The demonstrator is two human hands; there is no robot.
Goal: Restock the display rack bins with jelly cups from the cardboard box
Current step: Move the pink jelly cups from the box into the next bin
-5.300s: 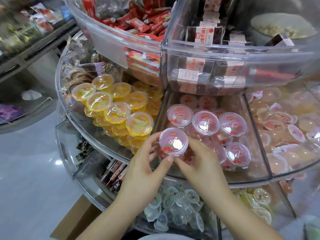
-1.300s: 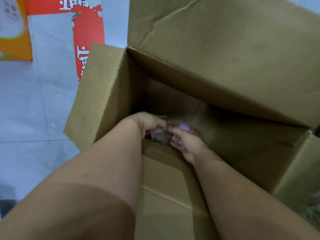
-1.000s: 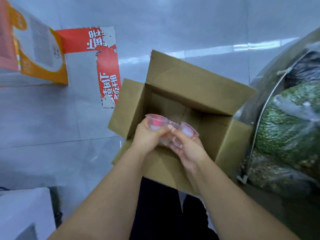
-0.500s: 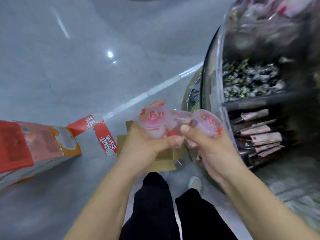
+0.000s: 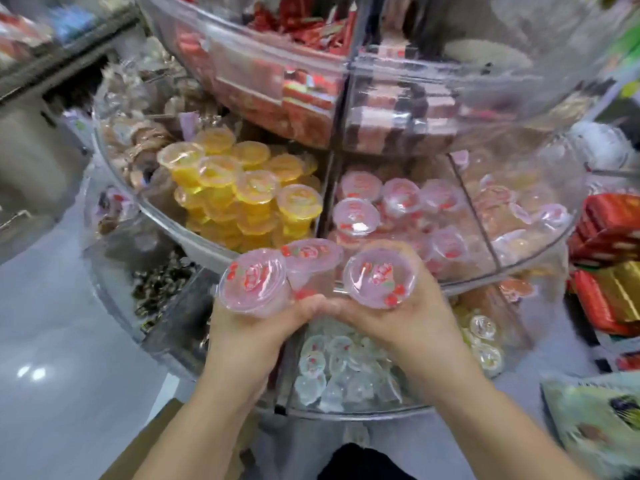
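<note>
My left hand (image 5: 256, 327) grips a clear pink jelly cup (image 5: 254, 282) with a strawberry-printed lid, and a second pink cup (image 5: 311, 263) is wedged between both hands. In my right hand (image 5: 412, 317) sits a third pink jelly cup (image 5: 379, 277). All three are held just in front of the clear rim of the middle-tier bin (image 5: 460, 275), which holds several matching pink cups (image 5: 356, 216). A corner of the cardboard box (image 5: 152, 441) shows at the bottom left, beside my left forearm.
Left of the pink bin, a compartment is piled with yellow jelly cups (image 5: 242, 188). To the right is a bin of pale cups (image 5: 512, 209). The upper tier (image 5: 311, 91) overhangs with red packets. A lower bin holds small clear cups (image 5: 343, 368). Red boxes (image 5: 609, 258) stand at right.
I took pink jelly cups out of the cardboard box, rose and turned from the floor to the rack. Both hands now hold the cups in front of the pink bin.
</note>
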